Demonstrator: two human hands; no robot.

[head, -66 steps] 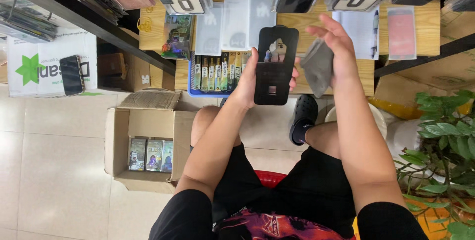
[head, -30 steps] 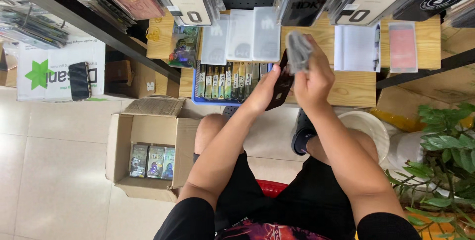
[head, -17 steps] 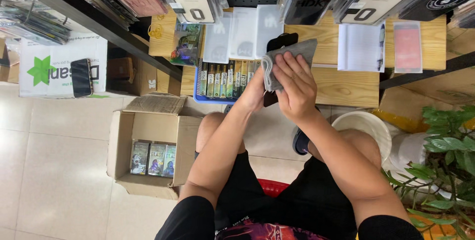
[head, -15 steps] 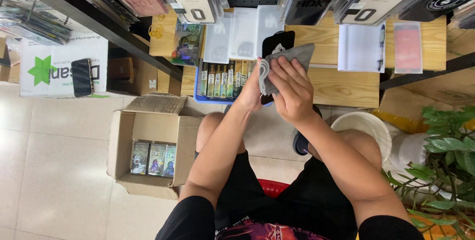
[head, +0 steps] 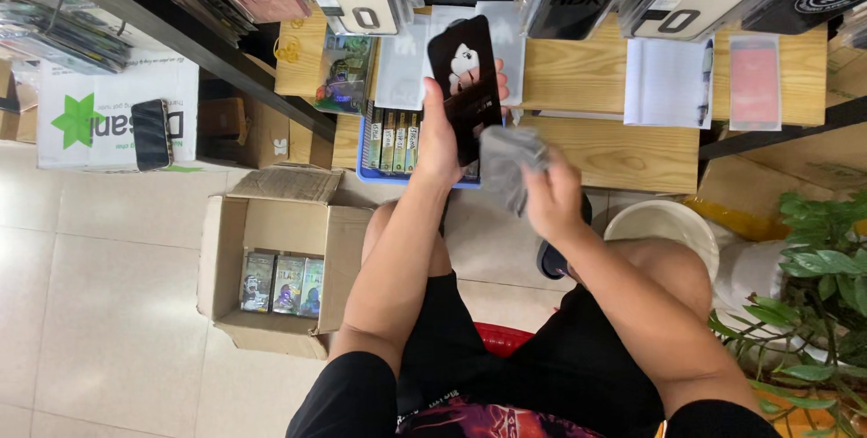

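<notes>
Phone (head: 465, 86) upright in left hand (head: 440, 135), lower edge hidden.

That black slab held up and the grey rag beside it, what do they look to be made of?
The black slab in the left hand looks like glass or glossy plastic: flat, rigid, and it mirrors a pale reflection. The grey rag in the right hand looks like soft matte cloth, since it bunches and folds; the weave is too small to tell.

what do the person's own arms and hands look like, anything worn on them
Both arms are bare from hand to upper arm: no gloves, no watch, no bands or rings that show. The left hand and right hand have no markings. No sleeve edge comes into view; only black shorts show below.
</notes>
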